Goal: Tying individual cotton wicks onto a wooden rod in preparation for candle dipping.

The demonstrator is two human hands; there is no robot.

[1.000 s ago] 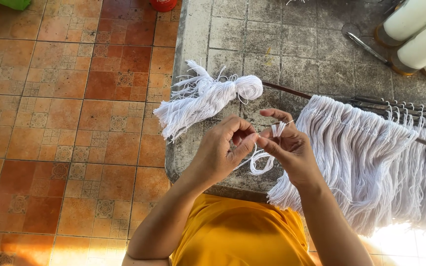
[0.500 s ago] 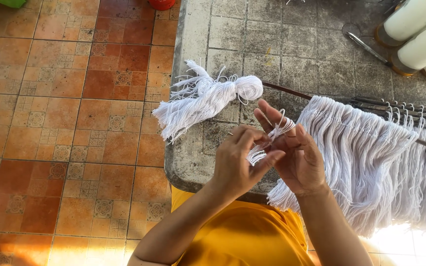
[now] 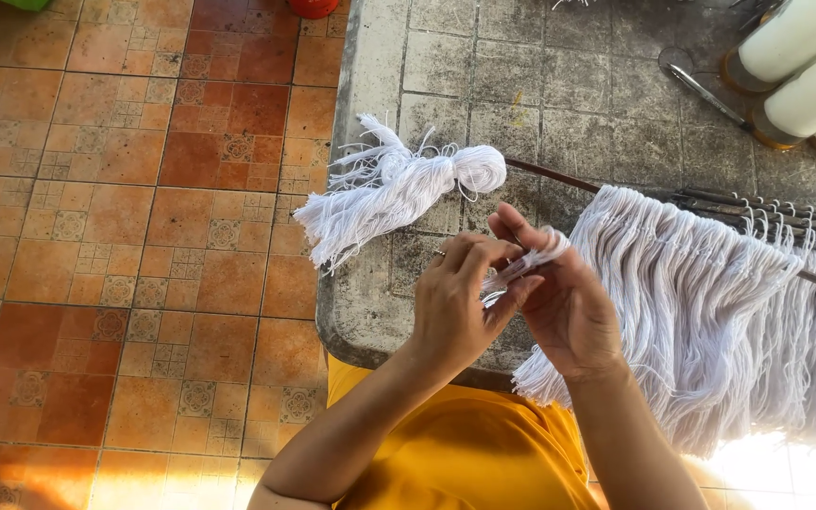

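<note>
Short white cotton cord strand (image 3: pixel 521 267): held centre frame, just above near edge of grey stone-tiled table (image 3: pixel 446 57). Strand runs betw. both hands; looped over right forefinger at its upper end.

Left hand (image 3: pixel 453 307): fingers closed, pinching strand at its lower part w/ thumb and fingertips. Right hand (image 3: pixel 567 304): forefinger raised w/ strand wrapped round it, other fingers curled; grasping same strand. Hands touching each other.

Tied bundle of white cotton cords (image 3: pixel 394 189): lies on table, upper centre-left, knotted head pointing right, loose ends fanned toward table's left edge. Apart from hands.

Thin dark rod (image 3: pixel 559 178): runs from centre to right edge, slanting down. Fringe of white cords (image 3: pixel 710 293) hangs from it, right half of frame, just beside right hand.

White cylindrical spools (image 3: pixel 805 57): upper right corner. Terracotta floor tiles (image 3: pixel 125 236): left half. Yellow garment (image 3: pixel 465 453): bottom centre.
</note>
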